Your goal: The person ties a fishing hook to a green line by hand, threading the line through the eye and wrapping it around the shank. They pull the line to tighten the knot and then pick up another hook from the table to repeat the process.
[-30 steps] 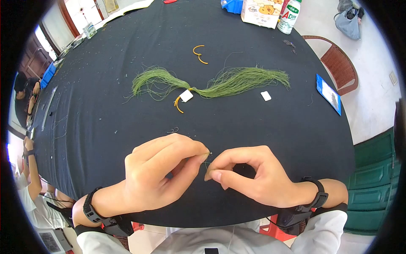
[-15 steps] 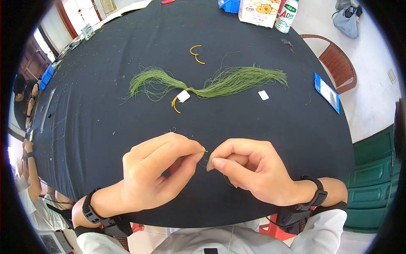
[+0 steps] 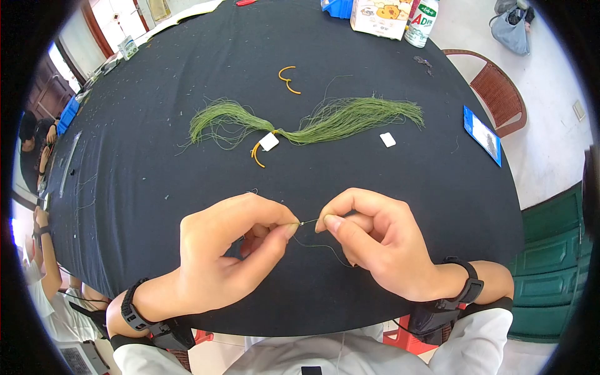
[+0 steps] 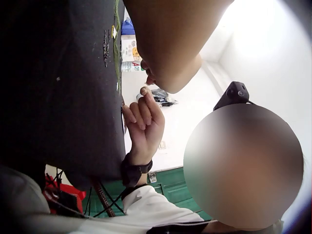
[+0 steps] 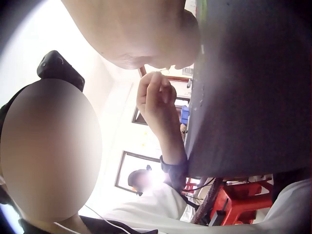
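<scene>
My left hand (image 3: 228, 256) pinches a tiny shiny-ended piece (image 3: 301, 223) between thumb and forefinger; most of it is hidden by the fingertips, so I cannot tell its kind. A thin green line (image 3: 311, 220) runs from that piece to my right hand (image 3: 384, 250), whose thumb and forefinger pinch it. Below, a slack loop of the same line curves between the hands. Just beyond the left knuckles lie small hooks (image 3: 252, 191), partly covered. Farther back, a bundle of green lines (image 3: 350, 122) is gathered at its middle by a yellow tie, beside a white tag (image 3: 269, 142).
Curved yellow pieces (image 3: 288, 80) and a second white tag (image 3: 387, 139) lie on the black tablecloth (image 3: 156, 231). A blue packet (image 3: 482, 135) sits at the right edge. A bottle (image 3: 422, 24) and a printed box (image 3: 380, 17) stand at the back.
My right hand has moved slightly up and right, away from the left fingertips. The line between them now shows straight, with a wider slack loop beneath. My left hand keeps its pinch.
</scene>
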A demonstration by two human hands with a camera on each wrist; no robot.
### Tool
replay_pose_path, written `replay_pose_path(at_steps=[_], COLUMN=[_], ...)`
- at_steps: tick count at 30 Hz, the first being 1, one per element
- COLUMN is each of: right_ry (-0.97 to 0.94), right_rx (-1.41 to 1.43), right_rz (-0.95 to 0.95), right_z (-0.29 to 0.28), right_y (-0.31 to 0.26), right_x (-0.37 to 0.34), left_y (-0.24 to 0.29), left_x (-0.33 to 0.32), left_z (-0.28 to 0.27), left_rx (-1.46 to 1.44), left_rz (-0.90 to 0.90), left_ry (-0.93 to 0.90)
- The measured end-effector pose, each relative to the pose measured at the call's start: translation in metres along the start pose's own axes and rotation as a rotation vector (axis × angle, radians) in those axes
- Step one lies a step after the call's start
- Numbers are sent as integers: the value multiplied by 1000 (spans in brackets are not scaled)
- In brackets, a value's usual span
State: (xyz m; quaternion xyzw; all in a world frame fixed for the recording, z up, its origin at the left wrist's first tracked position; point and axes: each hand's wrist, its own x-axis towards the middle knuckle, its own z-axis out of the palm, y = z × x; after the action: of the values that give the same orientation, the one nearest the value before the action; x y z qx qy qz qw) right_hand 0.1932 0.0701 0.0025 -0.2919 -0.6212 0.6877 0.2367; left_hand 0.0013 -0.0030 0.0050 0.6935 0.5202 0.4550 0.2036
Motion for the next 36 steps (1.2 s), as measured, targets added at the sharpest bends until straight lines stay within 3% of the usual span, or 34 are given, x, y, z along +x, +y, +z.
replay_pose_path(at_steps=[11,19,26,36], right_ry=[51,-65,-146,-121], right_rx=[9,-26,-150,-323], right_rz=[-17,64,-35,-173], right_z=[-1,1,2,4], right_y=[0,2,-1,2], right_x=[1,0,-2,-2], left_y=[-2,4,-1,-3], left_x=[-2,-1,-1,-1], left_z=[1,-1,1,3], left_rx=[-129,-343,-172,-83], left_rz=[-107,-288,-166,-61], left_ry=[-13,-17,17,25])
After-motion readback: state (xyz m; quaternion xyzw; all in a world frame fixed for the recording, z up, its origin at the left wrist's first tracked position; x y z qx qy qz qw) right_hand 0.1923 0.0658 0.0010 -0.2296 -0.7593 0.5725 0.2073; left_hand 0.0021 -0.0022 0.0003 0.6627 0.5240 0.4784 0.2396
